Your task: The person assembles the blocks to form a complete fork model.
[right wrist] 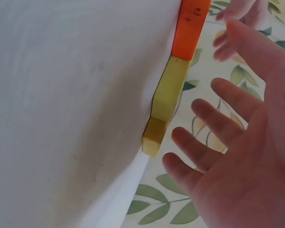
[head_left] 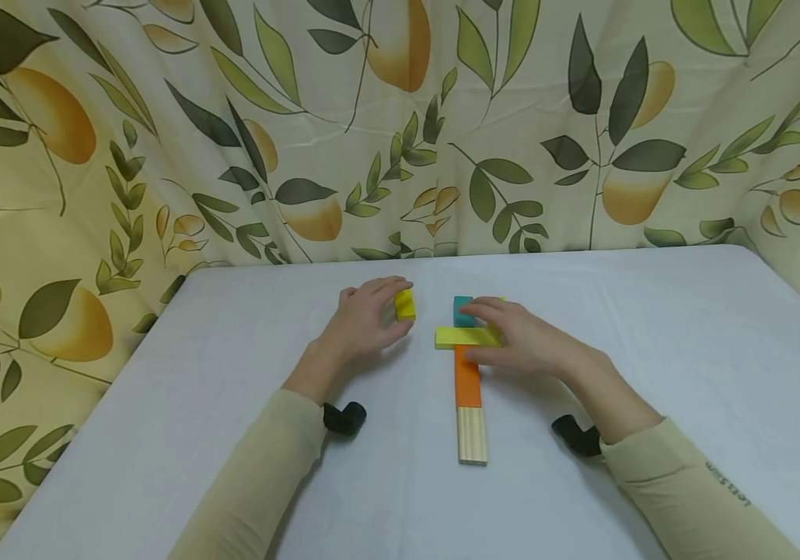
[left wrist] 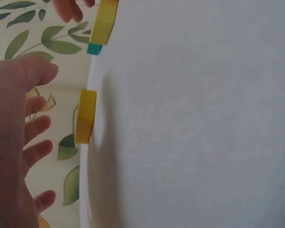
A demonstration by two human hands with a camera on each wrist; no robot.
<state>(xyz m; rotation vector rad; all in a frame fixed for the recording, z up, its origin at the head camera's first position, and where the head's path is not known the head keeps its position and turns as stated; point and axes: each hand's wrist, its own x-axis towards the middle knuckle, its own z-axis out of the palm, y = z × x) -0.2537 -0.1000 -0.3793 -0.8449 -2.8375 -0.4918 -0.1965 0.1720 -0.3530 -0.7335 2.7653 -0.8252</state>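
Note:
My left hand has its fingers and thumb spread around a small yellow block standing on the table. In the left wrist view a gap shows between the thumb and that block. My right hand hovers over a row of blocks, its fingers apart and gripping nothing. Beneath it lie a yellow-green block set crosswise, a teal block behind that and an orange block in front. Another yellow block sits at the crosswise block's right end, mostly hidden by the hand in the head view.
A plain wood block with grooves continues the row toward me from the orange one. A white cloth covers the table. Behind and to the left hangs a curtain printed with fruit and leaves. A black camera mount is on each wrist.

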